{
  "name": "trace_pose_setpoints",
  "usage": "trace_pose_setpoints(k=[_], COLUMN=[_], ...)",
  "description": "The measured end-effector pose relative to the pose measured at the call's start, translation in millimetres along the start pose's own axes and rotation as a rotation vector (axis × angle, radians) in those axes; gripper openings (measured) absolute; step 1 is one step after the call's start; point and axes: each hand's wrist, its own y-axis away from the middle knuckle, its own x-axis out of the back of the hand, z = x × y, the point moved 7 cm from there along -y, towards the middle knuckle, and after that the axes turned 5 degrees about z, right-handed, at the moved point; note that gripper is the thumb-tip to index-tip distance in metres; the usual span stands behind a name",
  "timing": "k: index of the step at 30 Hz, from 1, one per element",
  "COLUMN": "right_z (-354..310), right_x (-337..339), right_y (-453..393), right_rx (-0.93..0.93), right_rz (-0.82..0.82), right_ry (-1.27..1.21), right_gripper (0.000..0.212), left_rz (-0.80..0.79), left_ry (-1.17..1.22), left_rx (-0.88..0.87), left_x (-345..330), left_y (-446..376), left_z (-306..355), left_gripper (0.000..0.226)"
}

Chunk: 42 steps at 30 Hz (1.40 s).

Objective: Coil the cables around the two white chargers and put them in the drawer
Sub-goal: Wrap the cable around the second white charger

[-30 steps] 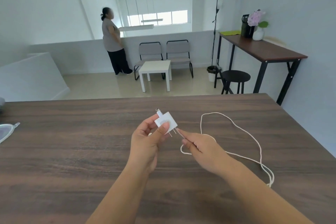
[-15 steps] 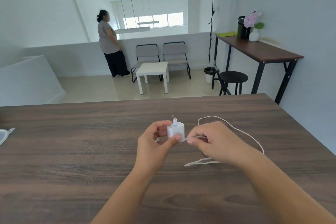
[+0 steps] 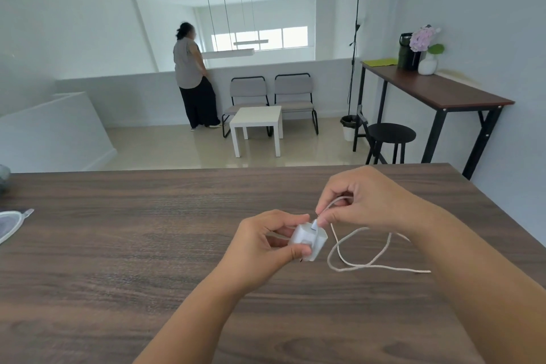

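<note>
The left hand is pinching the charger between closed fingers, just above the tabletop. The right hand is gripping the cable just beyond the charger's far edge, nearer the slack, which is looping rightward on the wood. No readable writing is showing; no drawer is in view.

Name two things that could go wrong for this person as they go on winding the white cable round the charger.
1. Most of the cable lies loose on the table, crossing over itself; pulled in quickly, it may knot.
2. The left hand holds the charger only by its fingertips, while the right hand pulls the cable taut, so the charger may twist or slip out.
</note>
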Motion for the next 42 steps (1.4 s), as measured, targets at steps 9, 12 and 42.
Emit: trace_pose_setpoints(k=[9, 12, 42], right_z=[31, 42, 35], right_x=[-10, -15, -64], right_y=[-10, -10, 28], right_rx=[-0.013, -0.048, 0.062], right_rz=[0.106, 0.103, 0.121], right_ry=[-0.482, -0.483, 0.292], right_gripper=[0.019, 0.017, 0.023], left_rz=[-0.060, -0.104, 0.536], left_ry=[0.179, 0.195, 0.467], left_rx=[0.028, 0.045, 0.241], left_x=[4, -2, 17], left_y=[-11, -13, -23], left_z=[-4, -8, -48], left_gripper=[0.041, 0.041, 0.030])
